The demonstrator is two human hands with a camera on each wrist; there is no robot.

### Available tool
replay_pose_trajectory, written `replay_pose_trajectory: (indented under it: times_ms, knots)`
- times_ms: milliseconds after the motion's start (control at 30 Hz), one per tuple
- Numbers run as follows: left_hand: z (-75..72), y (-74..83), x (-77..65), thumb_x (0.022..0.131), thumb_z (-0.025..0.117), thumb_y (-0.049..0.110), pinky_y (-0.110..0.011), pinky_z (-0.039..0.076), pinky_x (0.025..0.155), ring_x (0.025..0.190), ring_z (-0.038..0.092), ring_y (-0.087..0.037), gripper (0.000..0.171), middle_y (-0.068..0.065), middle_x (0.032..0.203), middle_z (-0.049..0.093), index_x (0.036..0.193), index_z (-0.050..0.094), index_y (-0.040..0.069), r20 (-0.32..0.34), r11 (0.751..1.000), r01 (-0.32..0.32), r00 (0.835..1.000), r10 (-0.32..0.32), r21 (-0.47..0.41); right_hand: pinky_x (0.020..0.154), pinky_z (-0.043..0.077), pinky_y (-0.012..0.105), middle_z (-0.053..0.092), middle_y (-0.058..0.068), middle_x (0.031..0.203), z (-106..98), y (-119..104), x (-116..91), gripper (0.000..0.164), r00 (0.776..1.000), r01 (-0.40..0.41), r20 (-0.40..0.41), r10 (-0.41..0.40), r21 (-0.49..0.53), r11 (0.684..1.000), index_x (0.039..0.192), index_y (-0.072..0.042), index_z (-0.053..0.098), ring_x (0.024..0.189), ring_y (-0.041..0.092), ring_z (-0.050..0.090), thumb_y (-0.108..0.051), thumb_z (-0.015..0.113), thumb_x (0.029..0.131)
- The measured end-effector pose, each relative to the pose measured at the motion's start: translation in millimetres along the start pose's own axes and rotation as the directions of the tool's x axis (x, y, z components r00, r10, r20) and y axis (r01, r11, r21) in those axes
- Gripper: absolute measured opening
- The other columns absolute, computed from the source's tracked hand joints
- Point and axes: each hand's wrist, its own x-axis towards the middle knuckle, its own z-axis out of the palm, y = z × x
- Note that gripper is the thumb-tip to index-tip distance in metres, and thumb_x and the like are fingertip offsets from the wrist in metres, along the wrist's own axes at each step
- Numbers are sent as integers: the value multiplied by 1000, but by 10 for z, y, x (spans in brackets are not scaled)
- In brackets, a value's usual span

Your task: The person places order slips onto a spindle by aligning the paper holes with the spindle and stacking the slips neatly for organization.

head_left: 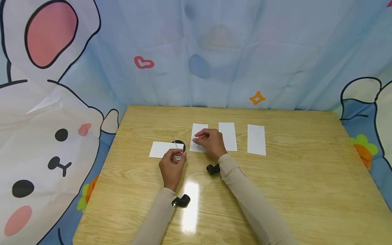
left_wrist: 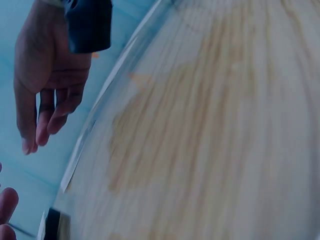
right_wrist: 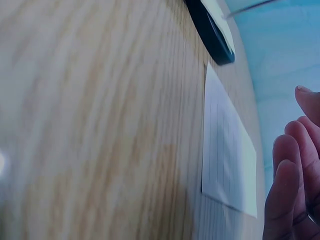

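Observation:
In the head view, my left hand (head_left: 172, 169) pinches a thin grey stick (head_left: 174, 141) that points up and away from the fingertips. The same stick (right_wrist: 250, 8) crosses the top of the right wrist view. Just beyond that hand, a white card (head_left: 159, 149) overlaps a round black object (head_left: 182, 145). My right hand (head_left: 212, 142) hovers over a lined white card (head_left: 198, 128), loosely bent. Its thumb stands apart from the fingers in the right wrist view, and nothing shows between them. Only fingertips (left_wrist: 7, 205) of the left hand appear in the left wrist view.
Two more white cards, a middle one (head_left: 228, 136) and a right one (head_left: 256, 139), lie on the wooden table (head_left: 306, 177). A cartoon-printed blue curtain (head_left: 171, 85) hangs along the table's back edge. Both wrists carry small black cameras.

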Motion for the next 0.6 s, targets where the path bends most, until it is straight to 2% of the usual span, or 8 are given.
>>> replay_pose_trajectory:
  times_ms: [133,300,433,533,600]
  knots:
    - [129,23,-33,90,84,11,-21,48,65,69,57,-17,12,-3,90,80,103,81,12,40,1000,4,999,-4,18,67,51,30,77,2,84,-57,46,45,16,1000,-14,-7,14,-3,1000,99,-15,83,76,17,68,-25,89,88]
    - [259,49,-27,89,85,12,-21,50,65,67,57,-9,14,0,92,82,102,82,16,60,999,9,998,-13,54,70,54,31,78,2,86,-117,67,126,16,1000,-9,-16,9,-31,999,99,-17,83,78,18,70,-26,90,88]
    - [338,54,-16,88,86,12,-20,43,58,59,52,-4,15,2,91,82,101,82,17,70,995,14,997,-20,95,73,55,32,79,3,86,-160,82,186,16,1000,-9,-24,8,-45,999,100,-16,83,79,19,72,-24,90,88]
    - [381,68,-17,87,87,13,-22,36,49,51,48,-6,15,4,90,83,100,82,19,81,991,11,996,-22,134,76,57,35,79,4,88,-189,98,228,17,1000,-12,-24,11,-45,999,102,-14,83,81,20,73,-23,90,88]
    - [405,77,-19,86,87,14,-25,41,52,55,58,-8,16,6,90,83,100,83,20,90,987,-1,996,-13,161,78,59,37,80,5,90,-206,115,254,17,1000,-15,-22,14,-47,999,102,-13,83,83,21,74,-22,89,89]
